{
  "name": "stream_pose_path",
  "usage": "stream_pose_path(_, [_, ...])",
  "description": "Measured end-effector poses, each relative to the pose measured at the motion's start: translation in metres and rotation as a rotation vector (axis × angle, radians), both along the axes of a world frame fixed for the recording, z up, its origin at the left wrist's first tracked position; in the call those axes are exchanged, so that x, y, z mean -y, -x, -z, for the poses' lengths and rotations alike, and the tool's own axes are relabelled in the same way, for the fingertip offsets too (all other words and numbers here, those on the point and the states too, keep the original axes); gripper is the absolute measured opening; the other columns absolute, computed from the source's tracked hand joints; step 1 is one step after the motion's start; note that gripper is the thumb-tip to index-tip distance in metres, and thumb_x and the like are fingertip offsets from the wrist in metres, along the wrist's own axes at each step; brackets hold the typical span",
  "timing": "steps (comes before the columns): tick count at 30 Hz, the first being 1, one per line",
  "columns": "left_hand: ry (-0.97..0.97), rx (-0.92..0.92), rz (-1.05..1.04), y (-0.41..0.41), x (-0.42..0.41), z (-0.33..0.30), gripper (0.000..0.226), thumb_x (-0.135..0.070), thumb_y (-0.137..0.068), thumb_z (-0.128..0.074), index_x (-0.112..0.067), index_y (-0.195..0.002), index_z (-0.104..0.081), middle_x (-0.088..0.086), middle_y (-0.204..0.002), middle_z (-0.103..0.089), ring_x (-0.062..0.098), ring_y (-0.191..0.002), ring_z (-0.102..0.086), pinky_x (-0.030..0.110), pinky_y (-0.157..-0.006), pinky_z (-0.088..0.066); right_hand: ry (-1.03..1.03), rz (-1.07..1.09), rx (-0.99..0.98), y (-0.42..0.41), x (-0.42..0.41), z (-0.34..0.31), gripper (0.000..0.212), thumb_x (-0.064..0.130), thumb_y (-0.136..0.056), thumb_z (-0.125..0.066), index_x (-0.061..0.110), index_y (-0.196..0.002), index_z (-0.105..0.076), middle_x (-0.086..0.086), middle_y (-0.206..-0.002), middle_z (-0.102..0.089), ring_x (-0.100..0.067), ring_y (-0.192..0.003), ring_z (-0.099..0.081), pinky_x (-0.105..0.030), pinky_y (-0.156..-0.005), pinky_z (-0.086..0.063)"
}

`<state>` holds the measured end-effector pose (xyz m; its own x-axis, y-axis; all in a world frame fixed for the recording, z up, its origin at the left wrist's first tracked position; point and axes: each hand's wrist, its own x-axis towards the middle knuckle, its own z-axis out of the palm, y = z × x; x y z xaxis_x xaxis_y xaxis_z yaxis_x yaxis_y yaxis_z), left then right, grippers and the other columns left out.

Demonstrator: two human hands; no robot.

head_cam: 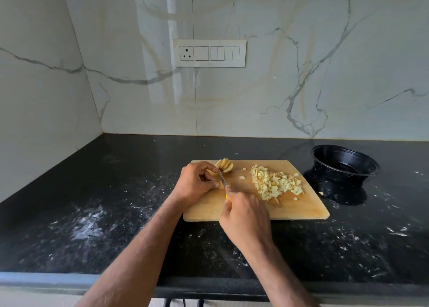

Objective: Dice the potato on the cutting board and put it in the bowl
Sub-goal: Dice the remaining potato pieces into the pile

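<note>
Left hand (197, 182) pinching potato slices (224, 165) at cutting board (308, 210) far-left corner, steadying them. Right hand (243, 216) gripping knife (222, 179), slicing. Diced pile (277, 182) waiting toward right edge, nearest black bowl (343, 165).

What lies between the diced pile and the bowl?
In the head view, bare board, then black counter between the pile and the bowl; one stray cube lies on the counter nearby.
</note>
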<state>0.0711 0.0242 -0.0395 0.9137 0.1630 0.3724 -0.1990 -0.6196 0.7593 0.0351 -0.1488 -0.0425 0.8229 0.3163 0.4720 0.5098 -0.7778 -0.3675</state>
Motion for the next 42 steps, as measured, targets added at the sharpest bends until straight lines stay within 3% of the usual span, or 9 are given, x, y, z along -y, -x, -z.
stream_pose_path(7, [-0.026,0.016,-0.034,-0.003,0.001,0.002,0.033,-0.006,-0.071,-0.088,-0.019,-0.090,-0.065,-0.002,-0.069,-0.072,-0.001,-0.059,-0.061,0.013,-0.061,-0.045,0.047,0.020,-0.015,-0.004,-0.002,0.005,0.032,0.028,-0.104,-0.042,0.018,-0.121,-0.068,0.009,-0.073,-0.068,-0.006,-0.056,-0.059,-0.022,-0.054,-0.055])
stream_pose_path(13, [-0.155,-0.055,-0.015,-0.005,0.005,-0.001,0.035,-0.013,-0.080,-0.081,-0.037,-0.101,-0.067,-0.012,-0.088,-0.066,0.012,-0.087,-0.062,0.047,-0.093,-0.049,0.058,-0.021,-0.047,-0.001,0.001,0.005,0.026,0.025,-0.103,-0.046,0.018,-0.118,-0.067,0.008,-0.083,-0.068,-0.006,-0.060,-0.059,-0.026,-0.057,-0.056])
stream_pose_path(18, [-0.251,-0.115,-0.001,-0.005,0.006,-0.004,0.037,-0.015,-0.089,-0.071,-0.048,-0.103,-0.077,-0.017,-0.097,-0.064,0.010,-0.103,-0.056,0.051,-0.106,-0.039,0.067,-0.037,-0.068,0.010,0.011,0.011,0.029,0.023,-0.102,-0.047,0.019,-0.124,-0.066,0.009,-0.081,-0.067,-0.005,-0.057,-0.057,-0.022,-0.053,-0.052])
stream_pose_path(21, [-0.229,-0.106,-0.003,-0.005,0.005,-0.003,0.035,-0.015,-0.089,-0.073,-0.047,-0.103,-0.078,-0.019,-0.089,-0.060,0.010,-0.096,-0.053,0.052,-0.106,-0.038,0.077,-0.064,-0.070,0.018,0.021,0.011,0.036,0.021,-0.099,-0.050,0.019,-0.133,-0.062,0.006,-0.088,-0.073,-0.006,-0.057,-0.059,-0.024,-0.054,-0.054])
stream_pose_path(26, [-0.175,-0.067,0.007,-0.004,0.005,-0.002,0.032,-0.013,-0.086,-0.077,-0.040,-0.102,-0.079,-0.022,-0.087,-0.063,0.007,-0.089,-0.056,0.049,-0.101,-0.045,0.081,-0.060,-0.050,0.028,0.039,0.017,0.041,0.030,-0.099,-0.050,0.025,-0.139,-0.058,0.010,-0.089,-0.075,-0.005,-0.060,-0.060,-0.019,-0.055,-0.052])
stream_pose_path(29, [-0.102,-0.045,0.000,-0.004,0.002,0.000,0.037,-0.006,-0.082,-0.081,-0.027,-0.112,-0.078,-0.010,-0.090,-0.074,0.012,-0.086,-0.067,0.039,-0.092,-0.054,0.038,-0.026,-0.036,0.039,0.044,0.018,0.046,0.035,-0.099,-0.047,0.032,-0.145,-0.051,0.013,-0.092,-0.076,-0.005,-0.066,-0.065,-0.019,-0.059,-0.055])
stream_pose_path(34, [-0.020,-0.027,-0.025,-0.005,-0.003,0.002,0.035,-0.003,-0.077,-0.084,-0.019,-0.108,-0.078,-0.006,-0.081,-0.076,0.000,-0.073,-0.067,0.019,-0.078,-0.052,-0.017,0.004,0.016,0.024,0.030,-0.002,0.041,0.027,-0.100,-0.052,0.026,-0.141,-0.056,0.016,-0.056,-0.057,-0.002,-0.038,-0.044,-0.013,-0.036,-0.036])
stream_pose_path(39, [0.023,-0.022,-0.038,-0.004,-0.002,0.003,0.035,-0.004,-0.076,-0.086,-0.017,-0.106,-0.077,-0.007,-0.077,-0.077,0.000,-0.075,-0.071,0.015,-0.079,-0.051,0.007,0.023,0.012,-0.003,0.004,-0.006,0.038,0.029,-0.101,-0.052,0.027,-0.138,-0.060,0.010,-0.078,-0.073,0.002,-0.041,-0.035,-0.013,-0.034,-0.028])
stream_pose_path(42, [0.036,-0.015,-0.038,-0.003,-0.001,0.002,0.032,-0.002,-0.075,-0.086,-0.018,-0.100,-0.075,-0.008,-0.073,-0.077,0.001,-0.075,-0.072,0.017,-0.082,-0.053,0.002,0.025,0.000,-0.005,-0.002,0.003,0.039,0.029,-0.100,-0.052,0.028,-0.138,-0.060,0.008,-0.076,-0.073,0.000,-0.044,-0.034,-0.012,-0.038,-0.018])
